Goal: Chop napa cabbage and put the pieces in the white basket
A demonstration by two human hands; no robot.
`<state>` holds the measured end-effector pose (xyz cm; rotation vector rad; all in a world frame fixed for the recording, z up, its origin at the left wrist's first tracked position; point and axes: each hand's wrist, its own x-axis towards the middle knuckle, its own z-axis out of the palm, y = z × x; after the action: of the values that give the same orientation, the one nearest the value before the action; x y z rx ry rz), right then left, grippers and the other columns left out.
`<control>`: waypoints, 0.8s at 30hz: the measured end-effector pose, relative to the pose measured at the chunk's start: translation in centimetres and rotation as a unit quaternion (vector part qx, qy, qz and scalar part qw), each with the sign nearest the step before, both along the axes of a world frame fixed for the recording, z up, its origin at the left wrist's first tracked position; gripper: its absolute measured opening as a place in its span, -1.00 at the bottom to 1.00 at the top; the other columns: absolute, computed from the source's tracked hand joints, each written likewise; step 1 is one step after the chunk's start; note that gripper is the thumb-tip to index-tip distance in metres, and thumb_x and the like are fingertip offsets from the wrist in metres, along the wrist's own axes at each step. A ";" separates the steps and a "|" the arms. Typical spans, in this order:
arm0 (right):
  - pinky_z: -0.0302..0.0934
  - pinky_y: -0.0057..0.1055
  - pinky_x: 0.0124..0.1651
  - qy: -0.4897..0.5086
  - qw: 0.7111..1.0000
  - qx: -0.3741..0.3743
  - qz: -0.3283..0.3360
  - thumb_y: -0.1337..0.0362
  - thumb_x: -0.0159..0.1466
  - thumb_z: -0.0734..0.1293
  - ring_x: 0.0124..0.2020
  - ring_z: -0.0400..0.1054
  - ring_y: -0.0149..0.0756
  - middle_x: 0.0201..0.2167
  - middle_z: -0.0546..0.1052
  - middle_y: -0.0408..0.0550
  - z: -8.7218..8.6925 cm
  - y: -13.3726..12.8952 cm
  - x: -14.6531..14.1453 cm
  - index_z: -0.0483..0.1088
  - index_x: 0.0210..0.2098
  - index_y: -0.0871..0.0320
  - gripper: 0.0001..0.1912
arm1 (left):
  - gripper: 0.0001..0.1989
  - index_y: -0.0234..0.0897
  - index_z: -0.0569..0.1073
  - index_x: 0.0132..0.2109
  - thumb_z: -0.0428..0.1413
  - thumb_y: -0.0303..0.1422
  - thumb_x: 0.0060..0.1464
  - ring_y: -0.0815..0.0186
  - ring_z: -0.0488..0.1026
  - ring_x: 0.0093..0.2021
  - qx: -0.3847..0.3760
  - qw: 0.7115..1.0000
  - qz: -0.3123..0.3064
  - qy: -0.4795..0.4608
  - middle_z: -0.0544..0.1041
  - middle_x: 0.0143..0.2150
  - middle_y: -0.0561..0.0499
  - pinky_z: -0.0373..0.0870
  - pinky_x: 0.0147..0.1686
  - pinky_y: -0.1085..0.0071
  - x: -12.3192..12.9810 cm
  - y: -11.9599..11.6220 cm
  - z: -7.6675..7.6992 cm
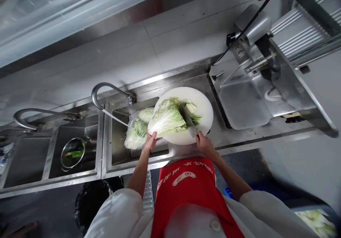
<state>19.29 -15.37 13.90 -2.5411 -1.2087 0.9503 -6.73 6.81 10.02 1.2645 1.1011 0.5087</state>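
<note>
A pale green napa cabbage (pixel 167 119) lies on a round white cutting board (pixel 205 106), its white base toward the left. My left hand (pixel 151 141) grips the cabbage at that base, over the board's left edge. In my right hand (pixel 205 144) is the handle of a broad-bladed kitchen knife (pixel 188 119). The blade stands at the leafy end of the cabbage, with cut leaf pieces (pixel 191 108) just beyond it. Left of the board, more cabbages in a clear plastic bag (pixel 137 133) rest in the sink.
Curved faucets (pixel 110 85) rise behind the sinks. A metal strainer bowl (pixel 73 154) with green pieces sits in the left sink. To the right stands a steel slicing machine (pixel 247 99). Below are a black-lined bin (pixel 92 202) and a tub of pale cut pieces (pixel 317 222).
</note>
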 end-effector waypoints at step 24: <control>-0.09 -0.38 -0.30 -0.027 0.999 0.034 0.011 0.24 0.60 0.12 -0.26 0.47 -0.19 -0.27 0.59 0.07 0.9 0.2 0.3 0.35 0.12 0.25 -0.72 | 0.06 -0.27 0.34 0.35 0.53 -0.08 -0.28 -0.05 0.44 0.31 0.178 0.975 0.136 -0.013 0.47 0.31 -0.23 0.38 0.35 0.10 -1.6 -7.0 2.5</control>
<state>19.60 -15.18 14.80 -2.5210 -1.2633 0.8359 -8.33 -0.17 12.51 1.4157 1.2036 0.9603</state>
